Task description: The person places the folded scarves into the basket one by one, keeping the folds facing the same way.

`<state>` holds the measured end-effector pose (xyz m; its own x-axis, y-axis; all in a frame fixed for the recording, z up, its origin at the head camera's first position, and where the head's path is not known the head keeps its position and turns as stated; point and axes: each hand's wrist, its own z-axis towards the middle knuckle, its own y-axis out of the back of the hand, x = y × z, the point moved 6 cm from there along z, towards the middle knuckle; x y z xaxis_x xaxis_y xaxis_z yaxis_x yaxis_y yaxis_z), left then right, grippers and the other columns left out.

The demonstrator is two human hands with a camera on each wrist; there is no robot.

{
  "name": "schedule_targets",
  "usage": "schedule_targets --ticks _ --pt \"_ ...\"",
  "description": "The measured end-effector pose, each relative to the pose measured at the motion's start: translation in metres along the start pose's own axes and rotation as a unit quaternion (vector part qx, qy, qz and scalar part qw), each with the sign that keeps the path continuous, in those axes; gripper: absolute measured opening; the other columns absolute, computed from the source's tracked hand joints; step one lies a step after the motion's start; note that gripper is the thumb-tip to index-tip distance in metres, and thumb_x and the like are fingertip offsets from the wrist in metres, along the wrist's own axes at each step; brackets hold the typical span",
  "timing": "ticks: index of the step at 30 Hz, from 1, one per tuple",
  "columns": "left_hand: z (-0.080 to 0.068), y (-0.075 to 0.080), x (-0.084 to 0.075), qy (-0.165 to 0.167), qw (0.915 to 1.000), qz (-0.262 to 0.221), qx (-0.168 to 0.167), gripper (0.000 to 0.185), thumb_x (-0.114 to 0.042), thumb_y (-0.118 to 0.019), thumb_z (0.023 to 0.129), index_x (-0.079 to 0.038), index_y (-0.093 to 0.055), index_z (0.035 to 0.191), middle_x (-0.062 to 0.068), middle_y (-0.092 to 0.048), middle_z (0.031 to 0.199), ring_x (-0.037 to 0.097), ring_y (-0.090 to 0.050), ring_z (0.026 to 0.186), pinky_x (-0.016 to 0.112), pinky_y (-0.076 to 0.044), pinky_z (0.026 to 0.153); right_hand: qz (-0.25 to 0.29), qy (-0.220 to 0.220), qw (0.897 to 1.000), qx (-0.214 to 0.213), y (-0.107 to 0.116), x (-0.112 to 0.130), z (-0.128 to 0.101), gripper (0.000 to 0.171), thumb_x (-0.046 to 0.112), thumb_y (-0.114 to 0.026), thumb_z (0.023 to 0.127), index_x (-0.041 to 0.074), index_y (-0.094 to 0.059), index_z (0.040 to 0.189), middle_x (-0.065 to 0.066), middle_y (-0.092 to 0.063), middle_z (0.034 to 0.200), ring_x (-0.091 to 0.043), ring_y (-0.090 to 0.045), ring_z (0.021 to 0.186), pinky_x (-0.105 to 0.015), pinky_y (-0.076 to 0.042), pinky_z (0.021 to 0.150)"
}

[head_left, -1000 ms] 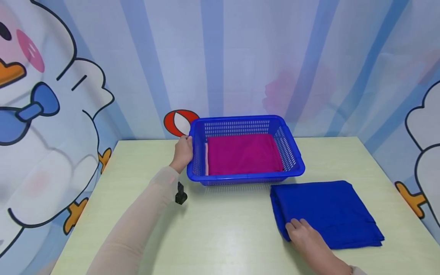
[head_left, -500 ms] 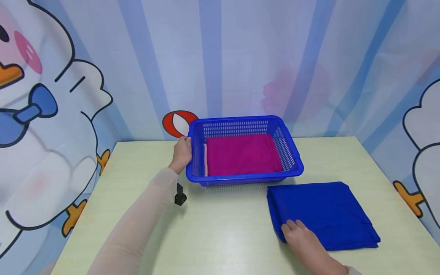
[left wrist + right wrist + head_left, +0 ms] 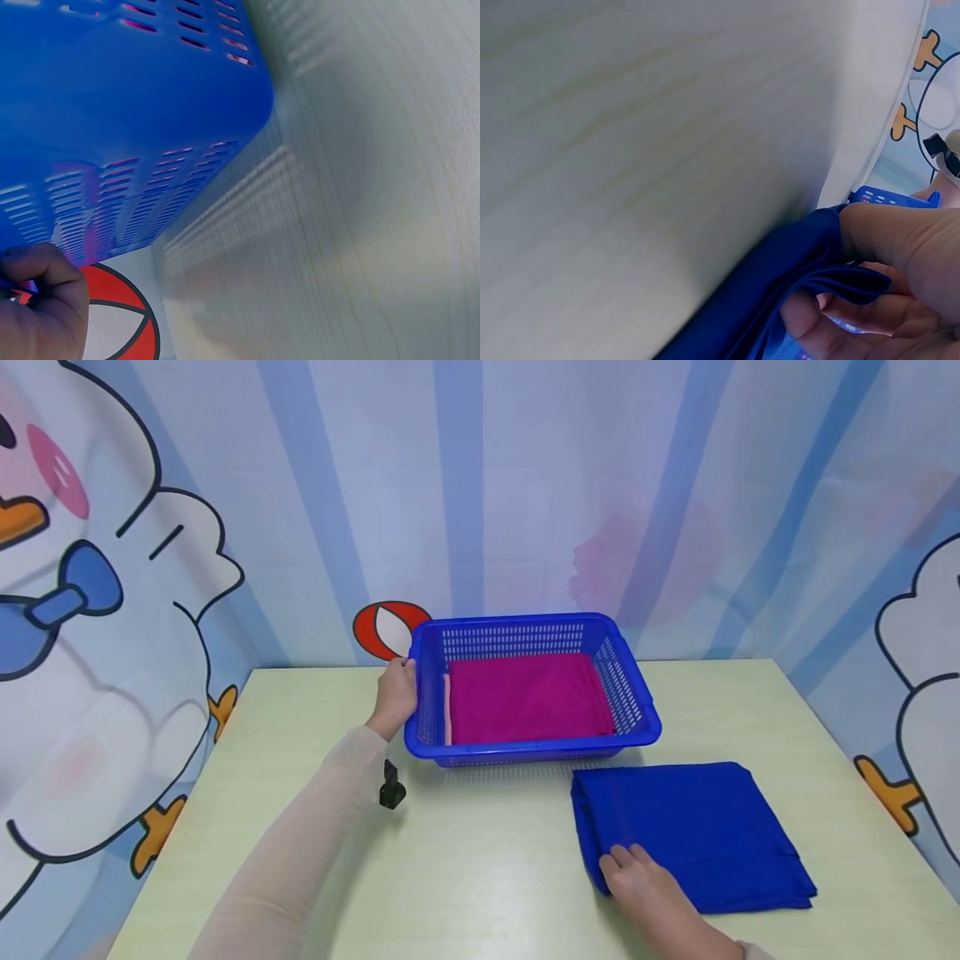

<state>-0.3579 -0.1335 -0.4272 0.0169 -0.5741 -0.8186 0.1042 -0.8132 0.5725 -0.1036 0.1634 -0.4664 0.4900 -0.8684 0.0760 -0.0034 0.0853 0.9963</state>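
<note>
A blue plastic basket (image 3: 532, 748) with slotted walls stands at the back middle of the table. Inside it lies a folded magenta cloth (image 3: 528, 697), with a thin pale pink edge showing at its left. My left hand (image 3: 394, 697) grips the basket's left rim, fingers curled round it as the left wrist view confirms. To the right front lies a folded dark blue cloth (image 3: 690, 831). Its left folded edge is pinched between thumb and fingers of my right hand (image 3: 641, 889); the right wrist view shows layers of the blue cloth (image 3: 780, 281) between them.
The pale wood-grain table (image 3: 480, 877) ends at a printed cartoon backdrop (image 3: 510, 485) behind and at both sides. A small black device (image 3: 392, 785) shows by the left wrist. The blue cloth lies just in front of the basket's right corner.
My right hand has shifted left, and the folded blue cloth has slid left with it. My left hand stays on the basket rim, and the basket keeps its place.
</note>
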Motion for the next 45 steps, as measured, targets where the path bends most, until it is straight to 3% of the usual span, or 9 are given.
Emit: schedule_targets --ticks 25,37,45 --pt "0.002 -0.001 0.003 0.0 1.0 0.004 0.0 0.044 -0.02 -0.029 0.111 0.014 -0.045 0.132 0.03 -0.06 0.113 0.039 -0.062 0.1 0.049 -0.053 0.091 -0.026 0.085 0.994 -0.059 -0.002 0.032 0.003 0.02 -0.013 -0.072 0.075 0.0 -0.064 0.088 -0.01 -0.058 0.084 -0.024 -0.054 0.072 -0.034 -0.054 0.06" --pt "-0.001 0.0 -0.001 0.004 1.0 -0.001 0.004 0.045 -0.022 -0.028 0.111 0.013 -0.045 0.133 0.03 -0.06 0.114 0.039 -0.062 0.101 0.049 -0.053 0.092 0.004 0.086 0.996 0.01 -0.005 0.04 0.008 0.017 -0.002 -0.074 0.081 -0.001 -0.065 0.095 -0.013 -0.06 0.091 -0.027 -0.057 0.08 -0.036 -0.056 0.066" --pt "-0.001 0.0 -0.001 0.006 1.0 0.003 0.003 0.045 -0.021 -0.028 0.112 0.014 -0.045 0.134 0.03 -0.06 0.117 0.04 -0.062 0.103 0.049 -0.053 0.093 -0.008 0.106 0.994 -0.015 -0.004 0.047 0.008 0.015 -0.005 -0.073 0.08 0.0 -0.065 0.093 -0.011 -0.06 0.088 -0.024 -0.058 0.077 -0.034 -0.056 0.065"
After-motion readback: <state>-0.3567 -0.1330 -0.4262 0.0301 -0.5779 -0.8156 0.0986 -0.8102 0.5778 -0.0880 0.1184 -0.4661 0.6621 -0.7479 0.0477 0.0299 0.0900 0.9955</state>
